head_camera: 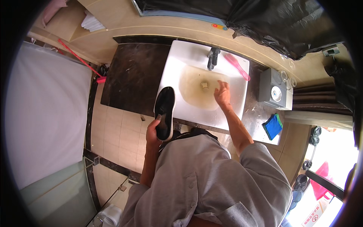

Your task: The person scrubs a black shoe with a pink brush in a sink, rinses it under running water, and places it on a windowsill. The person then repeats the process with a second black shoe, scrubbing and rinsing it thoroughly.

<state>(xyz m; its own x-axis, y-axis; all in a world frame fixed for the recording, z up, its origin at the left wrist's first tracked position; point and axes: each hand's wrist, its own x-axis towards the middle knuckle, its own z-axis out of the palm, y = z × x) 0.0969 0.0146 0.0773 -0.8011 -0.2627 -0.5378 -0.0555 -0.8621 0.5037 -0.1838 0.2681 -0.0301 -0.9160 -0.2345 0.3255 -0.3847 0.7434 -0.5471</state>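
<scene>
My left hand [153, 131] grips a black slip-on shoe [166, 103] by its heel end, with the thumb inside the opening. The shoe's white sole edge shows along its right side, and its toe overlaps the left rim of the white washbasin [198, 116]. Cloudy, yellowish water [195, 98] stands in the bowl around a pale drain fitting [204, 84]. Over the right side of the water is my right hand [223, 93], fingers slightly curled and apart, nothing visible in it. A pink brush [237, 67] lies on the basin's back right corner, beside the black faucet [213, 58].
Dark stone countertop [136, 76] extends left of the basin. To its right stand a grey box-shaped holder [269, 88] with glasses and a folded blue cloth [272, 126]. A red-handled broom [80, 59] leans at the left, near a white curtain-like sheet [51, 113]. Black plastic sheeting [278, 22] hangs above.
</scene>
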